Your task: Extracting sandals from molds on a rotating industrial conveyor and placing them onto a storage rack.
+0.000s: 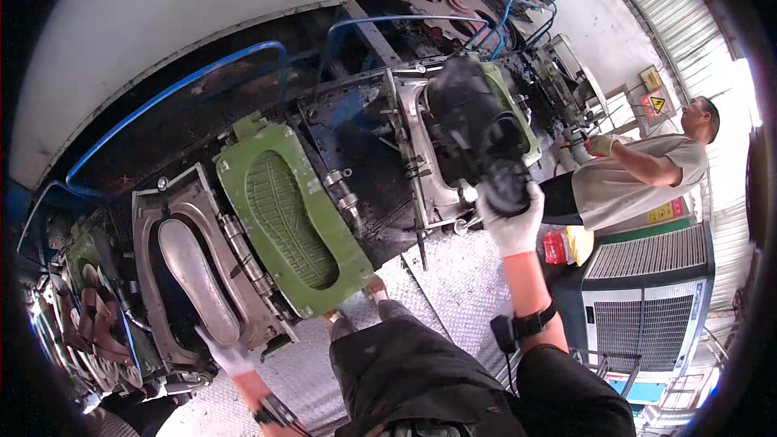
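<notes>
My right hand (522, 222), in a white glove, is closed on the lower end of a black shoe (473, 109). The shoe is smeared by motion and hangs over a metal mould frame (441, 194), hiding much of it. My left hand (228, 354), also white-gloved, is at the near end of another metal mould. It touches or nearly touches the rim by a silvery sole-shaped plate (198, 275), fingers stretched out and partly blurred. Hinged beside that plate lies a green mould half (295, 218) with a treaded sole hollow.
A blue guard rail (170, 101) runs behind the moulds. At the right a co-worker (647, 166) in gloves stands by another mould station. A large vented machine (647, 299) stands lower right, with a red and yellow bag (566, 244) near it. Metal tread plate (445, 291) covers the floor.
</notes>
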`<control>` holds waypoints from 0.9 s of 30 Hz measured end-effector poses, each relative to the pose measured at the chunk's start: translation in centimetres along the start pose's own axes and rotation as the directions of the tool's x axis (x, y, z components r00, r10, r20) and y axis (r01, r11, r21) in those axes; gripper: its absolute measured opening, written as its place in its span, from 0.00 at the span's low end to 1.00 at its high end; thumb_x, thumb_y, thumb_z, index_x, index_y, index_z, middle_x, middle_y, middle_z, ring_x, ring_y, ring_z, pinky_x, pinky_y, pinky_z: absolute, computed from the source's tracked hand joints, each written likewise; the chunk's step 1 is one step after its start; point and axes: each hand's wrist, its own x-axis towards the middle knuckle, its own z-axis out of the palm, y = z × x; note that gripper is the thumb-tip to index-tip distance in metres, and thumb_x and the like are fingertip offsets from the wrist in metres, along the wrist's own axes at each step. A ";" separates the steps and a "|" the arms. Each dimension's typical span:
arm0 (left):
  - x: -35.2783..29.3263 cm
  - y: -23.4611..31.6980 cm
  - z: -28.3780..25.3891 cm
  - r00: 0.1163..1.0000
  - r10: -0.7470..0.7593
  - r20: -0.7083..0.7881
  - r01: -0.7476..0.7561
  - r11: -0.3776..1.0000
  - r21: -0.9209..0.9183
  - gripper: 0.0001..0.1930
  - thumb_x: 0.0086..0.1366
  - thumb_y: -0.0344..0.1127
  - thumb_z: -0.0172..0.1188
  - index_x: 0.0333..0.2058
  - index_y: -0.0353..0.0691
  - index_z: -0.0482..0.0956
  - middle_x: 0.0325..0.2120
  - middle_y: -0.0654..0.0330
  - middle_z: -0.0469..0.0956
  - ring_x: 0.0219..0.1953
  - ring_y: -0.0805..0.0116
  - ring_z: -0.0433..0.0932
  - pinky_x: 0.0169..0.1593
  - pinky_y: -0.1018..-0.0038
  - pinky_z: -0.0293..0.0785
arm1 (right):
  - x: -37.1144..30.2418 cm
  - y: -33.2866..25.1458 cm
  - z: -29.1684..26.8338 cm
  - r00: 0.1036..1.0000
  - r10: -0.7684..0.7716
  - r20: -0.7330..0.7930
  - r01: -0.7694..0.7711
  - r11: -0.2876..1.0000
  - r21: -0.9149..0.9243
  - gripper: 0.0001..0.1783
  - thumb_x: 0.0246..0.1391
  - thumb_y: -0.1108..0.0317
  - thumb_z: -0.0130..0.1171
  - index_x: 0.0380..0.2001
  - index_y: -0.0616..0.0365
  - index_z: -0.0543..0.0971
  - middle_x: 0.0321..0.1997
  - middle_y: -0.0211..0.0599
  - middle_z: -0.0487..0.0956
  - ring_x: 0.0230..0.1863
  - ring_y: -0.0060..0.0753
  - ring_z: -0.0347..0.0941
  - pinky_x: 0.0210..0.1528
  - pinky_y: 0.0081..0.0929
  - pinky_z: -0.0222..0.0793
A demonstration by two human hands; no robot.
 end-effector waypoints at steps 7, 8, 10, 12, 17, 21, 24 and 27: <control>-17.7 -14.7 1.5 0.815 -0.489 0.310 0.515 0.857 0.000 0.18 0.70 0.47 0.47 0.46 0.39 0.75 0.40 0.54 0.79 0.43 0.59 0.76 0.49 0.56 0.71 | 10.2 -10.7 -5.2 0.978 -0.204 -0.053 0.206 0.978 0.037 0.29 0.50 0.50 0.58 0.52 0.55 0.73 0.56 0.43 0.75 0.57 0.52 0.70 0.56 0.56 0.71; -19.5 -15.0 7.1 0.709 -0.639 0.298 0.634 0.763 0.127 0.19 0.70 0.47 0.47 0.47 0.37 0.75 0.42 0.53 0.79 0.43 0.59 0.76 0.49 0.57 0.72 | 11.4 -11.7 -6.8 0.982 -0.170 -0.085 0.173 0.984 0.027 0.29 0.50 0.50 0.58 0.52 0.54 0.74 0.56 0.41 0.75 0.57 0.50 0.71 0.55 0.54 0.72; -21.6 -16.0 17.3 0.668 -0.709 0.225 0.579 0.685 0.442 0.20 0.71 0.46 0.48 0.50 0.37 0.73 0.45 0.51 0.77 0.46 0.59 0.75 0.50 0.60 0.71 | 13.0 -12.8 -10.4 0.994 -0.087 -0.060 0.086 0.996 -0.015 0.26 0.51 0.51 0.58 0.51 0.51 0.76 0.54 0.36 0.77 0.55 0.44 0.72 0.54 0.51 0.73; -21.5 -18.5 24.4 0.725 -0.634 0.269 0.524 0.761 0.383 0.19 0.71 0.46 0.47 0.52 0.39 0.72 0.45 0.54 0.77 0.47 0.59 0.76 0.50 0.66 0.70 | 13.1 -12.4 -10.9 0.991 0.001 -0.136 -0.009 0.998 -0.065 0.29 0.55 0.45 0.57 0.51 0.57 0.76 0.52 0.41 0.78 0.53 0.44 0.74 0.53 0.42 0.76; -18.4 -24.5 30.7 0.720 -0.637 0.275 0.660 0.751 0.010 0.13 0.71 0.45 0.47 0.41 0.42 0.74 0.35 0.58 0.77 0.32 0.66 0.74 0.35 0.71 0.71 | 9.6 -13.2 -14.1 0.975 0.154 -0.161 -0.184 0.964 -0.194 0.31 0.61 0.42 0.51 0.53 0.59 0.71 0.46 0.39 0.78 0.46 0.38 0.77 0.46 0.33 0.78; -17.6 -25.0 29.9 0.759 -0.556 0.339 0.642 0.728 -0.242 0.10 0.69 0.39 0.48 0.39 0.39 0.75 0.24 0.64 0.72 0.23 0.70 0.69 0.28 0.75 0.69 | 6.6 -13.0 -12.8 0.946 0.221 -0.237 -0.321 0.744 -0.587 0.21 0.64 0.53 0.49 0.51 0.56 0.72 0.38 0.34 0.77 0.39 0.38 0.77 0.34 0.31 0.74; -18.8 -24.5 30.8 0.881 -0.385 0.276 0.473 0.747 -0.468 0.12 0.63 0.34 0.57 0.45 0.39 0.75 0.27 0.60 0.76 0.27 0.69 0.72 0.29 0.71 0.70 | 6.5 -14.3 -10.4 0.965 0.257 0.057 -0.119 0.619 -0.777 0.19 0.61 0.60 0.54 0.50 0.60 0.73 0.42 0.37 0.79 0.43 0.34 0.77 0.40 0.29 0.74; -18.5 -24.8 31.4 0.924 -0.298 0.239 0.382 0.760 -0.527 0.12 0.64 0.34 0.54 0.45 0.39 0.75 0.26 0.58 0.75 0.26 0.67 0.72 0.29 0.68 0.71 | 7.1 -14.2 -7.2 0.925 0.277 0.261 0.077 0.534 -0.842 0.15 0.60 0.71 0.56 0.50 0.62 0.73 0.45 0.39 0.81 0.46 0.29 0.77 0.44 0.24 0.73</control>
